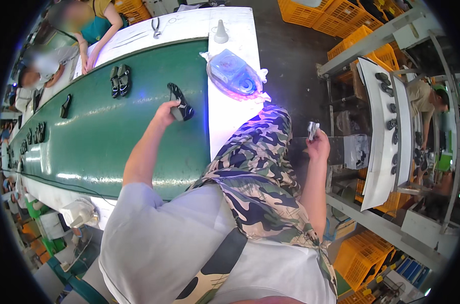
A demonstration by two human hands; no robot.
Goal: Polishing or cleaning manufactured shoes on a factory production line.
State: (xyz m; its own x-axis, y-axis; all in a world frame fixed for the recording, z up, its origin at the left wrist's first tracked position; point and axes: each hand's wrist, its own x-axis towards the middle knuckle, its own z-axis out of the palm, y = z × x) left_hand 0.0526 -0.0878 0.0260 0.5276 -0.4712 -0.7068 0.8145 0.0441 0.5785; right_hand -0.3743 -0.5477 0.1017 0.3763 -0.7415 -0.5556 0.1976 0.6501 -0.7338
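Note:
My left hand (165,113) is closed around one end of a black and grey sandal (178,103), which it holds over the green conveyor belt (139,147). A similar pair of sandals (120,81) lies on the belt to the left, and a single dark shoe (65,106) lies farther left. Off to the right, away from the belt, my right hand (318,146) grips a small silvery-white object (313,130). Its kind is too blurred to make out. Camouflage-patterned cloth (260,152) covers my lap between the two hands.
Along the belt runs a white table (230,119) bearing a plastic bag with blue contents (233,73), a grey cone-shaped bottle (221,33) and pincers (156,28). Co-workers' arms (90,55) rest at the far left. A rack (374,131) with dark shoes and yellow crates (364,258) stand right.

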